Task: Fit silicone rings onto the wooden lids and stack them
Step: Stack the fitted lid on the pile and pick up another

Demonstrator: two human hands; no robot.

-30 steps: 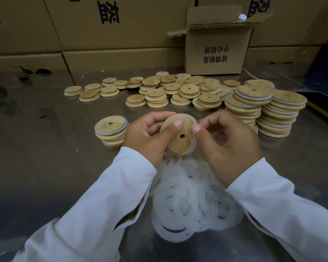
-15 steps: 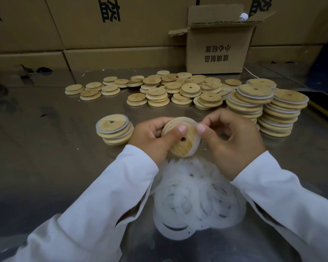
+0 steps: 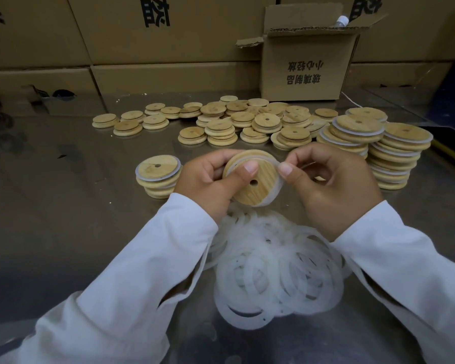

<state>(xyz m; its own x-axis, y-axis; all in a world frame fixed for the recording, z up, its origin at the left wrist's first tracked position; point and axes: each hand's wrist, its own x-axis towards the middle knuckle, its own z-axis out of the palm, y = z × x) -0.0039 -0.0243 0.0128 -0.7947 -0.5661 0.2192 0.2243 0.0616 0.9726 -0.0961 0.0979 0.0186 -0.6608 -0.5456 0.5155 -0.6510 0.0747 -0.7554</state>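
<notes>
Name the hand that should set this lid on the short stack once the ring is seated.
Left, probably. The left hand grips the lid, and the short stack sits beside it; the right hand only pinches the silicone ring at the lid's edge.

Steel table bearing an open box, flaps raised, printed characters on its near face. A white-capped bottle projects from the box top. Cartons stacked behind and left of the box. White cord just right of its base.
</notes>
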